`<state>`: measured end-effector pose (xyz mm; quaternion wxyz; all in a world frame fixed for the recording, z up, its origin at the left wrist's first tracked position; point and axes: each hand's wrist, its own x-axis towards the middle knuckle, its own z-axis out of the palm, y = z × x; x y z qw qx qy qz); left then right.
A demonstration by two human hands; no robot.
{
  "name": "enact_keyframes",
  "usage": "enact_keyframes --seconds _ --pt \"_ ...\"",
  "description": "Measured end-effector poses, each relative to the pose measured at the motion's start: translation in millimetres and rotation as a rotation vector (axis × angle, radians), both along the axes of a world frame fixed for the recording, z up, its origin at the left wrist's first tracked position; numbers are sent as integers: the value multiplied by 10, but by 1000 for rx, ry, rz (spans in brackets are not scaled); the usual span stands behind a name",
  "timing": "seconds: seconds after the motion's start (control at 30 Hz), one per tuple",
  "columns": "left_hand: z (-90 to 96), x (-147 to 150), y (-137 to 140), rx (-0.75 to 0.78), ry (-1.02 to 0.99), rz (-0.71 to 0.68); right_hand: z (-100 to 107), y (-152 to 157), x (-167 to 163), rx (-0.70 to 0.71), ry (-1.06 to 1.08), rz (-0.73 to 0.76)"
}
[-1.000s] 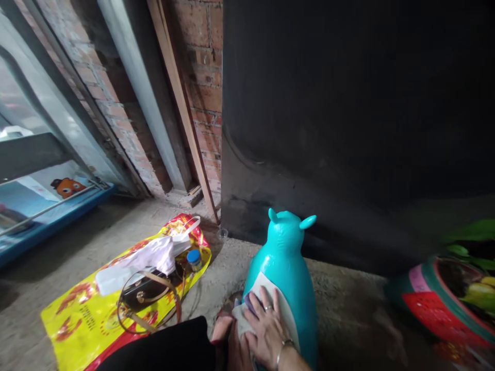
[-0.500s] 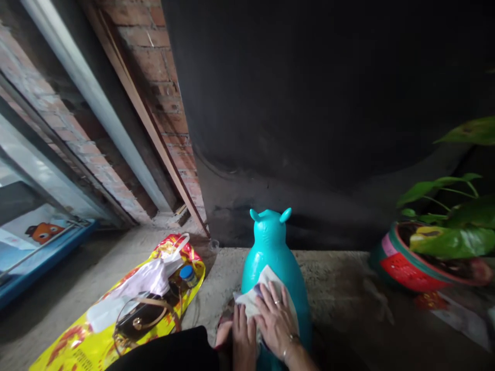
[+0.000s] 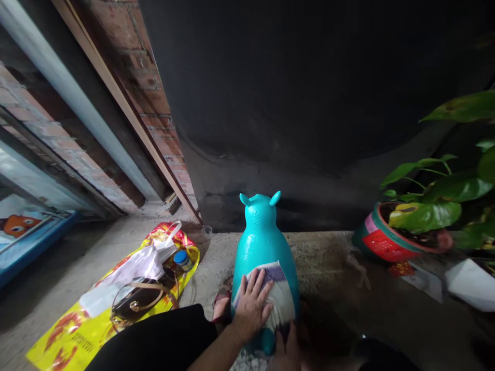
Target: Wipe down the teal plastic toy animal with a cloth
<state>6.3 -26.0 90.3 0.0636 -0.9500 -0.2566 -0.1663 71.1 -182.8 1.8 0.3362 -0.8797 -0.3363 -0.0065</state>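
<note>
A turquoise inflatable animal toy (image 3: 266,247) with two small ears stands upright in front of me. A white cloth with purple bands (image 3: 284,304) lies spread over its back. My left hand (image 3: 253,304) rests flat on the cloth, fingers spread, pressing it against the toy. Lower down, my right hand (image 3: 286,350) is at the cloth's bottom corner, with the edge between thumb and fingers. It is dim there and part of that hand runs out of view. A rounded turquoise knob (image 3: 267,340) sticks up between the hands.
On the left a yellow plastic bag (image 3: 58,340) lies under a brown handbag (image 3: 133,304), a white cloth and a blue-lidded jar (image 3: 182,259). A potted plant (image 3: 390,245) stands right. A black panel (image 3: 290,103) rises behind the toy. My sandalled foot (image 3: 221,306) is beside it.
My left hand has slid up and onto the middle of the cloth. My right hand has drawn back down to its lower corner. The cloth has turned and shifted, showing its purple band on top.
</note>
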Motion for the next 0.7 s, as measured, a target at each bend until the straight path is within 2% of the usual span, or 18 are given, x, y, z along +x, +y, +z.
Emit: enact_keyframes --seconds 0.17,0.33,0.43,0.57,0.63,0.7 --pt "-8 -6 5 -59 6 -1 162 49 162 16 86 -76" --pt "30 36 31 -237 40 34 291 218 555 -47 120 -57" --pt "93 138 103 -366 32 105 381 528 940 -88 86 -20" --pt "171 325 271 -495 -4 255 577 1078 1439 -89 14 149" --pt "201 397 348 -525 -18 306 677 1281 1560 -57 -24 216" --pt "224 438 399 -530 -31 324 726 1376 1542 -10 -51 234"
